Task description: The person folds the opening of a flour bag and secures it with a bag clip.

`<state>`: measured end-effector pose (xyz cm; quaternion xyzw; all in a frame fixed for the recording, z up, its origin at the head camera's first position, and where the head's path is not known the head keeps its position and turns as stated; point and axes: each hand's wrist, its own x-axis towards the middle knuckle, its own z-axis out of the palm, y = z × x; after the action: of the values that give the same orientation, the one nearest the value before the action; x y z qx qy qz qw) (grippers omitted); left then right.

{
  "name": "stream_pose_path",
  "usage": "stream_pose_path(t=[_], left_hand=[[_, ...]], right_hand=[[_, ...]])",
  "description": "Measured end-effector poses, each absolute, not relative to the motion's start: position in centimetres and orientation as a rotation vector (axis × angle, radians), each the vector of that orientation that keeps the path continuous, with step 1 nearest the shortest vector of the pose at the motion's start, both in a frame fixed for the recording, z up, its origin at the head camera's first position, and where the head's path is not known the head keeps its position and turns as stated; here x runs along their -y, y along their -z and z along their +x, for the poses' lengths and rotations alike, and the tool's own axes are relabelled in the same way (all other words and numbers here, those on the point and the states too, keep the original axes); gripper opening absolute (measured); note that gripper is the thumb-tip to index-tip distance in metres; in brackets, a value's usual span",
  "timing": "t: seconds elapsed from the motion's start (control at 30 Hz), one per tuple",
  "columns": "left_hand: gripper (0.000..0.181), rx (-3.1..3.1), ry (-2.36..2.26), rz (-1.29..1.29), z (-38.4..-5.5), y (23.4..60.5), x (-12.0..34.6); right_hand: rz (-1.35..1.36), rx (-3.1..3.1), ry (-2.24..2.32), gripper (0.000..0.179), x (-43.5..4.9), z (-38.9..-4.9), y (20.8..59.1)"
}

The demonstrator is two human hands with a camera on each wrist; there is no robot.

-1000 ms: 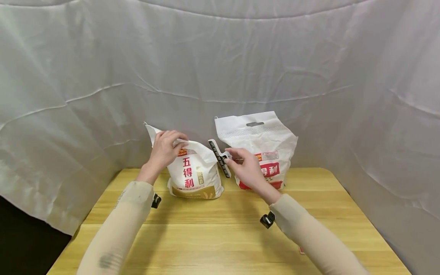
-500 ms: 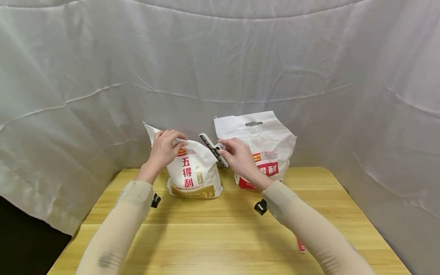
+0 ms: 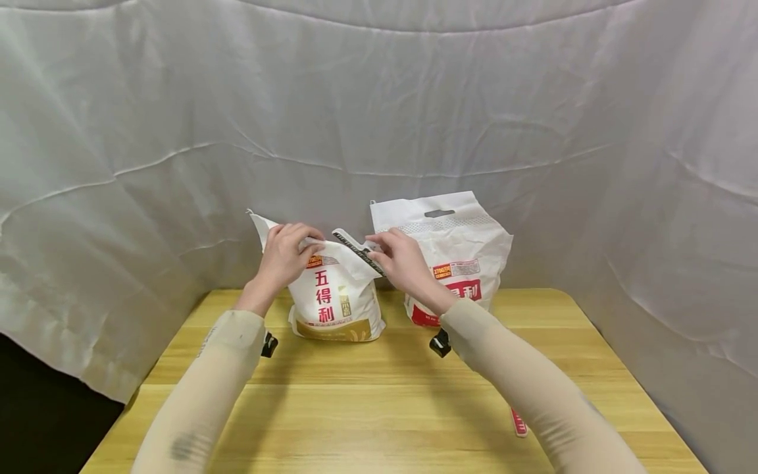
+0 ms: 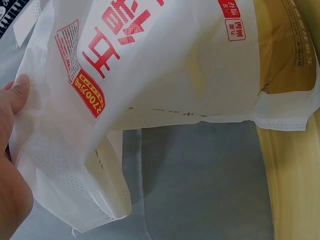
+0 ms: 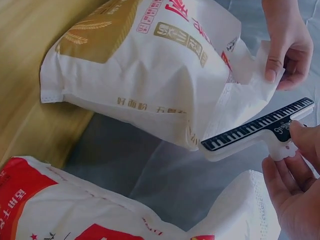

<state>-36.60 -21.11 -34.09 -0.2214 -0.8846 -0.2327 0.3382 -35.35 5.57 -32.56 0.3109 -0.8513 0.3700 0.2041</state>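
A white flour bag with red lettering and a gold base (image 3: 331,299) stands on the left, its top folded over. My left hand (image 3: 285,257) grips that folded top, thumb on the front. My right hand (image 3: 404,261) pinches a sealing clip (image 5: 257,125) by its white handle. The clip is long and white, with a black-and-white piano-key pattern. In the right wrist view, one end of the clip overlaps the bag's upper corner. From the left wrist view, my left thumb (image 4: 19,92) presses the white top of the bag, and a loose corner hangs beyond it.
A second white flour bag (image 3: 468,240) with a handle slot and red print stands right behind my right hand. A small red-and-white strip (image 3: 518,422) lies on the wooden table (image 3: 367,408) near my right sleeve. A grey curtain (image 3: 379,118) surrounds the back and sides.
My right hand has moved left and up with the sealing clip, from the gap between the bags to the left bag's folded top. The left hand keeps its hold.
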Motion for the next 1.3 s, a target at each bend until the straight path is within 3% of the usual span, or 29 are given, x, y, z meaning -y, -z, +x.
stream_pose_path(t=[1.3], left_hand=[[0.015,2.299,0.687,-0.577,-36.5,34.0,21.0]], right_hand=[[0.884,2.455,-1.005,0.015,-3.3,-37.4,32.5]])
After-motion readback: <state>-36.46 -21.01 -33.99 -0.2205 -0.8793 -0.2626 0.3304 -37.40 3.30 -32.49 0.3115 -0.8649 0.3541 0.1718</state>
